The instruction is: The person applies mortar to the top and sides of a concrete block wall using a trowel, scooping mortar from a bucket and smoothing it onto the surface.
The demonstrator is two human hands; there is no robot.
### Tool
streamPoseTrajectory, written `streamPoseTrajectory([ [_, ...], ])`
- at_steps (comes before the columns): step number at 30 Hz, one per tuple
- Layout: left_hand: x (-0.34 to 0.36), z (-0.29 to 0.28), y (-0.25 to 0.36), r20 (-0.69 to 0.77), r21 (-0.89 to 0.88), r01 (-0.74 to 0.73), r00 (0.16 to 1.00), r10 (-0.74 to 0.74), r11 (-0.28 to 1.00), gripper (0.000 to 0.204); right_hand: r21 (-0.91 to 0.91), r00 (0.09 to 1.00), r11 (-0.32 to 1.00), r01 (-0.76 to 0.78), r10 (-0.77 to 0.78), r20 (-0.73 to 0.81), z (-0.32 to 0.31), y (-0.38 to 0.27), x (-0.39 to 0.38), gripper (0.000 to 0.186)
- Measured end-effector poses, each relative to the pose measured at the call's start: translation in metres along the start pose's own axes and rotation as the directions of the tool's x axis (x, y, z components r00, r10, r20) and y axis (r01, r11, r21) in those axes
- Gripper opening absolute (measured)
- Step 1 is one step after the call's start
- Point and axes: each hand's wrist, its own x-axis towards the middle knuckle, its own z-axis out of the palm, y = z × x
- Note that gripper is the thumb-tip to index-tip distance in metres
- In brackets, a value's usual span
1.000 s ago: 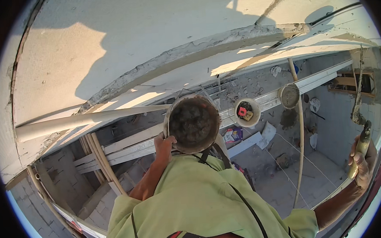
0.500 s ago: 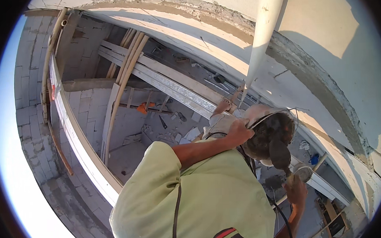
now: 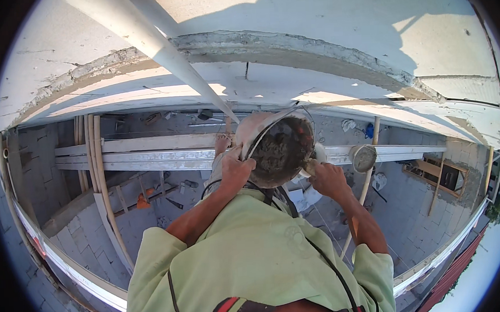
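Note:
A whitish bucket (image 3: 247, 128) with dark wet mortar (image 3: 281, 149) in it is tilted in front of my chest, its mouth facing me. My left hand (image 3: 238, 169) is closed on the bucket's near left rim, beside the thin wire handle. At the bucket's right edge my right hand (image 3: 326, 177) is closed round the handle of a trowel (image 3: 307, 166). The trowel's blade is not distinguishable against the bucket and mortar. My bare foot (image 3: 222, 143) shows on the planks left of the bucket.
Long pale planks (image 3: 143, 160) run across below me, above a floor strewn with debris. A smaller round container (image 3: 364, 158) sits to the right. A pale pole (image 3: 159, 50) slants down toward the bucket. Beyond runs a pale wall (image 3: 324, 56); bamboo poles (image 3: 93, 147) stand at the left.
The view has swung round to the right. My right hand has brought the trowel from beyond the bucket's near right side to its rim. My left hand keeps its grip on the bucket.

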Motion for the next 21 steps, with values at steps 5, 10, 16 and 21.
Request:
streamPoseTrajectory([
  [5, -0.003, -0.005, -0.008, 0.029, -0.061, -0.079, 0.996, 0.081, 0.995, 0.031, 0.263, 0.997, 0.965, 0.017, 0.005, -0.083, 0.022, -0.014, 0.002, 0.042],
  [10, -0.007, -0.002, -0.009, 0.061, -0.085, -0.066, 0.996, 0.071, 0.994, 0.024, 0.391, 0.993, 0.92, -0.012, 0.058, -0.105, 0.018, -0.044, 0.013, 0.059],
  [16, 0.001, -0.003, 0.011, 0.094, -0.19, -0.057, 0.993, 0.076, 0.98, 0.022, 0.443, 0.965, 0.894, 0.071, 0.052, -0.258, 0.013, -0.035, 0.005, 0.059],
  [21, 0.006, -0.005, 0.019, 0.074, -0.359, -0.011, 0.996, 0.041, 0.933, 0.011, 0.46, 0.96, 0.885, 0.074, 0.062, -0.272, -0.002, -0.03, -0.013, 0.061],
])
